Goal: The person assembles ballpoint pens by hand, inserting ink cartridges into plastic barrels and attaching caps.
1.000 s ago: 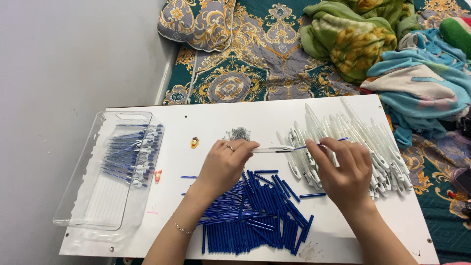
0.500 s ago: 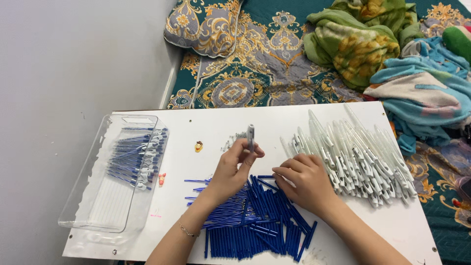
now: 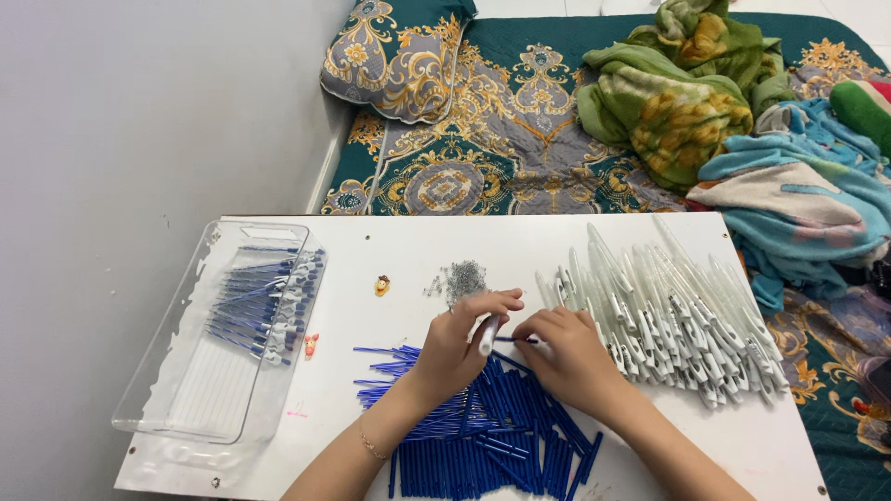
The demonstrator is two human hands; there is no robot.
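Since half a second earlier, both hands had drawn together above the blue refills [image 3: 483, 431] on the surface [image 3: 520, 250]: the left hand [image 3: 459, 348] gripped a white pen barrel [image 3: 487, 336] upright, the right hand [image 3: 566, 357] pinched a refill [image 3: 515, 340] toward it.

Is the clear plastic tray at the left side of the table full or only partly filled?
Partly filled. The clear tray holds assembled blue pens only in its far half; the near half shows bare ribbed bottom.
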